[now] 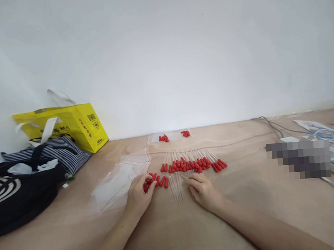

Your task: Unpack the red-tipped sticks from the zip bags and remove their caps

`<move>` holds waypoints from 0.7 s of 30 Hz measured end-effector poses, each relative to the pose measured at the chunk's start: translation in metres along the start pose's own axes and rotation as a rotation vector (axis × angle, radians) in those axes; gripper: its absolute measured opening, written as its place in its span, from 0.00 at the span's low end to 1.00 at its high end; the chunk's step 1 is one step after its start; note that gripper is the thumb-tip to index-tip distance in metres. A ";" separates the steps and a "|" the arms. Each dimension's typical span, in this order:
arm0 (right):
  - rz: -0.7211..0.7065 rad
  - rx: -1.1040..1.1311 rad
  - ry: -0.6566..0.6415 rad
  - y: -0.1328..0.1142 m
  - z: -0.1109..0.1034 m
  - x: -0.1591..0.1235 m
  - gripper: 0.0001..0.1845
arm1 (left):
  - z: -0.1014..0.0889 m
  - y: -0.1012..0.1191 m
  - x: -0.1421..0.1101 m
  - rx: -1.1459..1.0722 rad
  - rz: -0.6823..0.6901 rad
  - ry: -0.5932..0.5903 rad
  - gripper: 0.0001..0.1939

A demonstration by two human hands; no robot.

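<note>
My left hand (139, 190) is closed, thumb and fingers curled round red rubber dropper bulbs (161, 181) on the table; how many it grips is hidden. To the right of these bulbs, several loose clear dropper tubes (175, 189) lie side by side, tips toward me. My right hand (202, 189) is beside them, fingertips pinched on what looks like one thin clear tube. Just beyond both hands spreads a row of droppers (191, 164), red bulbs toward me and slim tubes pointing to the wall.
Clear zip bags (116, 182) lie left of my left hand. A filled clear bag (170, 136) with red bulbs rests near the wall. Yellow (66, 124), striped (68, 152) and black bags (20, 200) stand at left. Cables (272, 125) and printed sheets (324, 131) are at right.
</note>
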State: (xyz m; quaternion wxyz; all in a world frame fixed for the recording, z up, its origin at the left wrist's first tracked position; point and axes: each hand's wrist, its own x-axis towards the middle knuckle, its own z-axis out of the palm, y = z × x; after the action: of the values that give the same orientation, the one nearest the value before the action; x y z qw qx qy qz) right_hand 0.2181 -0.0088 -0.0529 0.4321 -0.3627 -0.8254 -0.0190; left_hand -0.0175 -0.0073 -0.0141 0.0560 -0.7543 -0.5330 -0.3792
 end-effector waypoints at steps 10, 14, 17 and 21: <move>0.048 0.071 -0.176 -0.012 -0.012 0.007 0.07 | 0.006 0.002 -0.001 -0.032 -0.005 0.009 0.10; 0.016 0.049 -0.178 -0.013 -0.017 0.008 0.09 | 0.002 0.007 0.005 0.043 0.018 -0.021 0.10; -0.005 0.034 -0.124 -0.013 -0.018 0.008 0.09 | 0.001 0.015 0.021 0.185 -0.056 -0.153 0.09; -0.032 0.038 -0.051 -0.011 -0.019 0.007 0.10 | 0.010 0.024 0.055 0.395 -0.223 -0.380 0.11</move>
State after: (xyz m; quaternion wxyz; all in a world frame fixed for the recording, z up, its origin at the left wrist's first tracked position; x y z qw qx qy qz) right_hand 0.2214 -0.0193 -0.0327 0.4174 -0.3417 -0.8420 -0.0011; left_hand 0.0156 0.0288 0.0213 0.0588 -0.7231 -0.6769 -0.1241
